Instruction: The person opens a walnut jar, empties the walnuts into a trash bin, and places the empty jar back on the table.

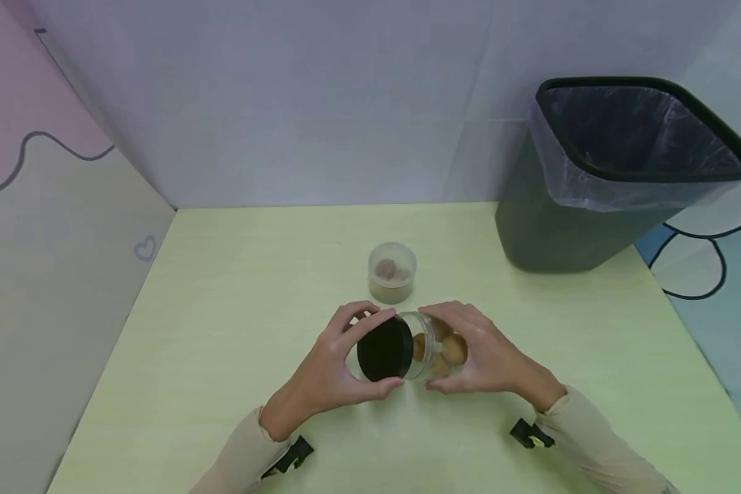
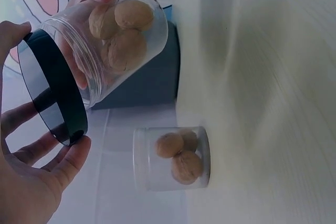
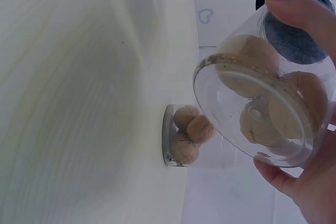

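My left hand (image 1: 336,367) grips a round black lid (image 1: 385,348) by its rim. Beside it, my right hand (image 1: 478,353) holds a clear jar (image 2: 140,69) tilted above the table, fingers and thumb around its side. Several walnuts (image 2: 126,48) lie inside this jar. The jar's screw threads show next to the lid in the left wrist view; whether lid and mouth touch I cannot tell. Just beyond the hands, a smaller clear container (image 1: 392,271) stands upright without a lid, and walnuts (image 3: 185,149) sit at its bottom.
A dark grey bin (image 1: 556,226) with a translucent liner stands at the back right of the pale table (image 1: 234,288). Behind the table rises a light wall (image 1: 321,116), with a painted side panel (image 1: 68,261) to the left.
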A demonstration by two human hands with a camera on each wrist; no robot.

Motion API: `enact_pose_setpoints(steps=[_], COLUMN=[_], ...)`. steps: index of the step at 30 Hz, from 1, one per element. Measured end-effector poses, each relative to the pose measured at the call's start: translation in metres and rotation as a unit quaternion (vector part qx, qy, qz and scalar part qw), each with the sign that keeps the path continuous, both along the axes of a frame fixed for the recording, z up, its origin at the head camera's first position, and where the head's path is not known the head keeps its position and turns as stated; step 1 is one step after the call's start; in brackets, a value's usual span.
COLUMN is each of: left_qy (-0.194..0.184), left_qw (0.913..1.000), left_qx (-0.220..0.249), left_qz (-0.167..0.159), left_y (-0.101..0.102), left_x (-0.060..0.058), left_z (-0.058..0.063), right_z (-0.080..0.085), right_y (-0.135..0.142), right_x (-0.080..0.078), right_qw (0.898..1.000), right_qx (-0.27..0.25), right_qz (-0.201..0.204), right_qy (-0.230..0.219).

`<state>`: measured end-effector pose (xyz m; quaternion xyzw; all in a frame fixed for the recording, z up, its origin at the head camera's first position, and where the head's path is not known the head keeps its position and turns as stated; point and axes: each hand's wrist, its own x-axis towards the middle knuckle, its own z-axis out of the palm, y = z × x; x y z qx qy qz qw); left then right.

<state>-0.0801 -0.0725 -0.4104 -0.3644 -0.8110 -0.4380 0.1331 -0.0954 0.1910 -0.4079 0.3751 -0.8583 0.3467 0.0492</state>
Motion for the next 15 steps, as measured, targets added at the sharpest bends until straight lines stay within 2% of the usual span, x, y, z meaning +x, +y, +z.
enact_pose_setpoints(steps=[15], left_qy=[-0.013], left_qw=[0.9994], left_qx=[-0.024], left_qz=[0.022], left_y=[-0.0063], left_x=[0.0010], left_z=[-0.0033], right_z=[0.0057], right_y=[0.0082], right_x=[-0.0020], right_qw=[1.000], right_qx=[0.002], right_qz=[-0.020], right_qy=[0.000])
